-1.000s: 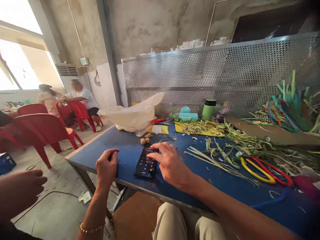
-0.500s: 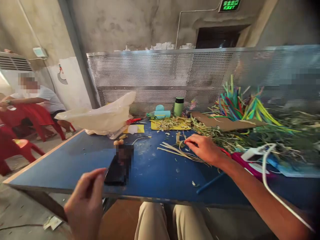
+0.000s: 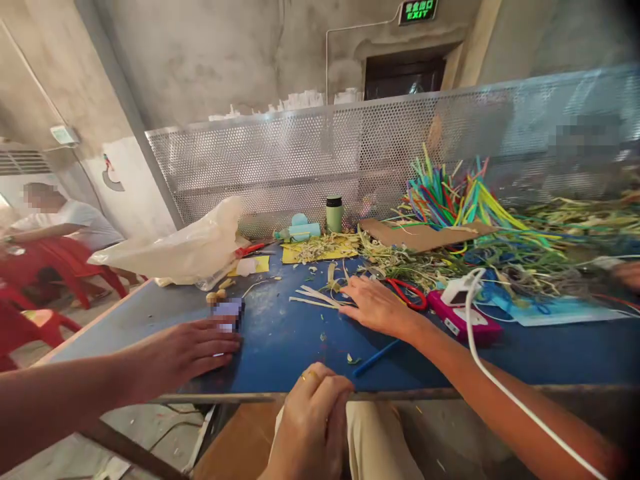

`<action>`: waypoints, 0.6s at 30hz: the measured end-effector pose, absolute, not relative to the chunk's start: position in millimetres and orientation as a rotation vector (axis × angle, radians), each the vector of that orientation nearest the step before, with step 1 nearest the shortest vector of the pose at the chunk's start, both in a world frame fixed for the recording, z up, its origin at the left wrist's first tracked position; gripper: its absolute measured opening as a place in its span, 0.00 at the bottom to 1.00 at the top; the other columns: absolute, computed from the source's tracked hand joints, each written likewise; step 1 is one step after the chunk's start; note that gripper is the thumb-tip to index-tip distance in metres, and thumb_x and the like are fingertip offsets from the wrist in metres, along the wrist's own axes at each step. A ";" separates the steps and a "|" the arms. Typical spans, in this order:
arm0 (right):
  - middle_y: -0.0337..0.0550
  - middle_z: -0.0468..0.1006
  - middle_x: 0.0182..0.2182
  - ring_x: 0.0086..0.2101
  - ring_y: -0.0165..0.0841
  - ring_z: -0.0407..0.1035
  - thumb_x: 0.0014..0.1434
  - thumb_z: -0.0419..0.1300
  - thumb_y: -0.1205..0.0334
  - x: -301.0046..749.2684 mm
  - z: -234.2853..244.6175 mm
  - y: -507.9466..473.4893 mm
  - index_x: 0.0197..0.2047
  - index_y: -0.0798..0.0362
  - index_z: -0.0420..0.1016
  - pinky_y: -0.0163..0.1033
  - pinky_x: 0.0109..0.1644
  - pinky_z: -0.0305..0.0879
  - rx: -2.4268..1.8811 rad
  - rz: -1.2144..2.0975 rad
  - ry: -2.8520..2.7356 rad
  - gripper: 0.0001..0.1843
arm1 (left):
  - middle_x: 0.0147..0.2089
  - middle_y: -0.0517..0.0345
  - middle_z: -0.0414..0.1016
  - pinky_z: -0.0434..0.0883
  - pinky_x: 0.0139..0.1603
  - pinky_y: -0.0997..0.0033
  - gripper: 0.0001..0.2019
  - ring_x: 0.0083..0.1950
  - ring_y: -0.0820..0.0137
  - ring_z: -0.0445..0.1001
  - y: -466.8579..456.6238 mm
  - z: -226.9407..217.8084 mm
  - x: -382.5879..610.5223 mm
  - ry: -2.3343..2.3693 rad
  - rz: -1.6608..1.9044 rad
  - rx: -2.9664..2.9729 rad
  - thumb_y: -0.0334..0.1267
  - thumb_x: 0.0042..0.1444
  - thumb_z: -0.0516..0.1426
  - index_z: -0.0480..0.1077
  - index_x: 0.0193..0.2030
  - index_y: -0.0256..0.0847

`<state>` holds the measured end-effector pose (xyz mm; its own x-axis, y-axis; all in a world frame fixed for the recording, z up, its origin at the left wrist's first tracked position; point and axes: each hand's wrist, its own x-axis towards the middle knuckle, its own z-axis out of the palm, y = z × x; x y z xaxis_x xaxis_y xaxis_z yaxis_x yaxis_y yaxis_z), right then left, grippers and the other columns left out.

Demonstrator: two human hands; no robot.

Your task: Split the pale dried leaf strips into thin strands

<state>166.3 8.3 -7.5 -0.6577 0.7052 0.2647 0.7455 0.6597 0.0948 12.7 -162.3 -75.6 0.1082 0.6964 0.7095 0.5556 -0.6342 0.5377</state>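
My left hand [image 3: 313,420], with a ring on one finger, is curled just in front of the near table edge, above my lap. Its fingers hide whatever may be inside. Over pale flat plant strips [image 3: 317,297] on the blue table [image 3: 280,367] lies my right hand [image 3: 373,303]. Its fingers are stretched out to the left, and no held thing shows. A blue stick [image 3: 376,358] rests below it, with red-handled scissors [image 3: 407,293] close behind. At left, another person's hand [image 3: 205,343] lies flat on or just over a phone [image 3: 229,313], its screen blurred out.
A cream plastic bag [image 3: 180,247] sits at back left. Behind are a green bottle [image 3: 335,215], cardboard [image 3: 425,235] and a heap of coloured strips [image 3: 450,193]. A magenta device [image 3: 465,320] with a white cable [image 3: 480,353] is at right. Another hand [image 3: 627,273] shows at the right edge.
My left hand has moved right to the centre and curled up. My right hand has gone from a pinch to flatter fingers. Another person's arm has come in from the left over the phone.
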 end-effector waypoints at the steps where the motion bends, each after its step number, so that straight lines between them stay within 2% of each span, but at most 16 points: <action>1: 0.53 0.74 0.44 0.46 0.41 0.68 0.61 0.61 0.54 165.9 -9.9 9.5 0.47 0.55 0.78 0.42 0.50 0.60 -1.166 -0.287 -2.672 0.16 | 0.34 0.50 0.73 0.71 0.35 0.68 0.11 0.36 0.67 0.73 -162.3 -74.3 14.3 1.267 1.533 2.256 0.29 0.63 0.49 0.71 0.41 0.43; 4: 0.51 0.74 0.42 0.45 0.40 0.67 0.62 0.61 0.56 159.6 -18.4 10.7 0.42 0.54 0.79 0.41 0.48 0.59 -1.154 -0.267 -2.656 0.11 | 0.34 0.49 0.74 0.72 0.35 0.68 0.11 0.37 0.66 0.74 -161.8 -71.8 18.3 1.255 1.477 2.284 0.29 0.63 0.49 0.72 0.41 0.44; 7: 0.50 0.75 0.39 0.43 0.39 0.67 0.65 0.55 0.64 152.5 -28.4 11.5 0.36 0.56 0.77 0.41 0.46 0.57 -1.146 -0.309 -2.600 0.11 | 0.35 0.49 0.74 0.72 0.35 0.68 0.11 0.37 0.66 0.74 -160.8 -70.9 21.0 1.246 1.444 2.297 0.29 0.63 0.49 0.72 0.41 0.43; 11: 0.54 0.76 0.40 0.43 0.41 0.66 0.65 0.48 0.73 151.9 -31.6 14.9 0.38 0.59 0.75 0.43 0.46 0.53 -1.106 -0.427 -2.613 0.14 | 0.36 0.49 0.74 0.72 0.37 0.68 0.11 0.38 0.67 0.74 -159.5 -67.2 19.7 1.236 1.389 2.332 0.28 0.63 0.49 0.72 0.41 0.42; 15: 0.52 0.78 0.36 0.41 0.40 0.68 0.66 0.49 0.70 155.4 -7.1 14.1 0.38 0.58 0.74 0.44 0.47 0.51 -1.076 -0.418 -2.622 0.13 | 0.36 0.50 0.74 0.71 0.39 0.69 0.11 0.39 0.67 0.73 -153.9 -50.5 6.8 1.261 1.384 2.372 0.28 0.63 0.49 0.72 0.42 0.42; 18: 0.48 0.79 0.32 0.37 0.37 0.70 0.67 0.50 0.67 149.1 24.1 4.9 0.37 0.56 0.75 0.41 0.46 0.52 -0.977 -0.391 -2.689 0.12 | 0.40 0.48 0.75 0.71 0.43 0.67 0.11 0.43 0.66 0.73 -138.6 -20.7 -8.9 1.371 1.518 2.356 0.30 0.63 0.49 0.73 0.41 0.42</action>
<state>149.1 4.9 24.1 -0.7428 0.5859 0.3241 0.6540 0.7387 0.1635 -8.9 -138.6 -20.7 0.1404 0.6738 0.7254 0.6529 -0.6139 0.4438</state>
